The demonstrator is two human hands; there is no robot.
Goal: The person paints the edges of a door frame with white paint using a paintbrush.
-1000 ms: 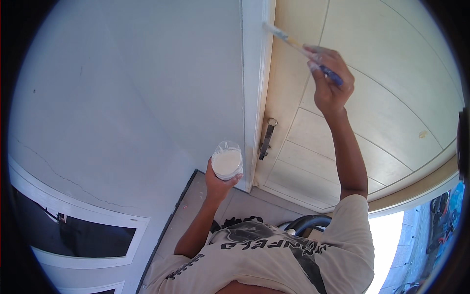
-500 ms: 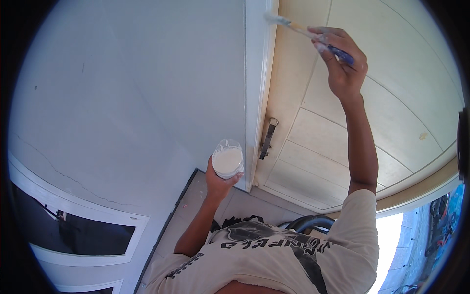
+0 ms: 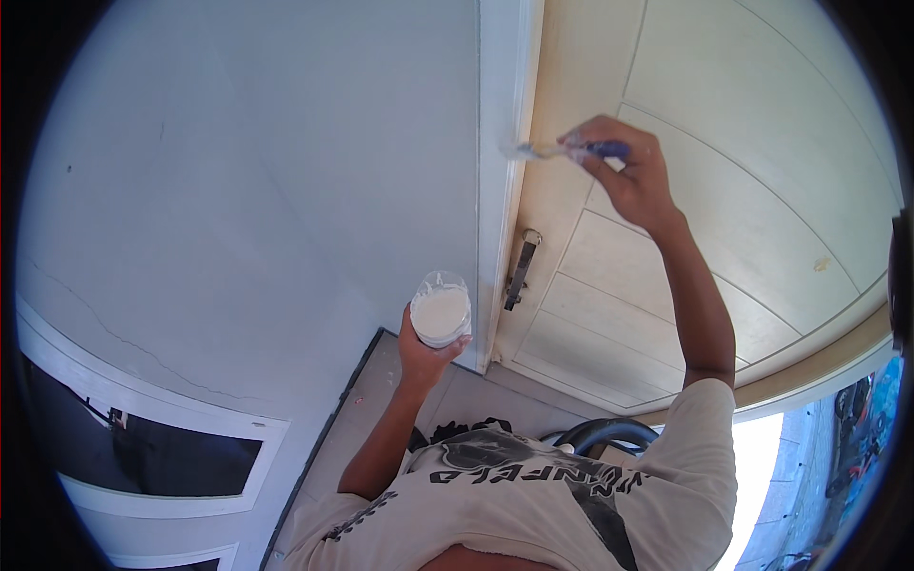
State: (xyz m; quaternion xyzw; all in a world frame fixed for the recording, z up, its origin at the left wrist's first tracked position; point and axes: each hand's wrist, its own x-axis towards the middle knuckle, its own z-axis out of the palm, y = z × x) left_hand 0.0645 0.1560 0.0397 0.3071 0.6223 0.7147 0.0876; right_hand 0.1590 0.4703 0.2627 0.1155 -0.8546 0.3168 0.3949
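- The right hand [image 3: 633,176] is raised and pinches a blue-handled brush [image 3: 562,149]; its bristles lie against the edge of the white door frame [image 3: 500,190], beside the cream door [image 3: 743,190]
- The left hand [image 3: 426,357] is wrapped from below around a clear cup [image 3: 441,309], held lower, near the frame; the cup looks close to full of white paint
- The frame reads evenly white above and below the brush, so I judge much of this strip coated, though wet and dry paint cannot be told apart
- The dark latch [image 3: 519,271] lower on the door shows no paint; the frame's foot by the grey floor [image 3: 400,381] may be left to do
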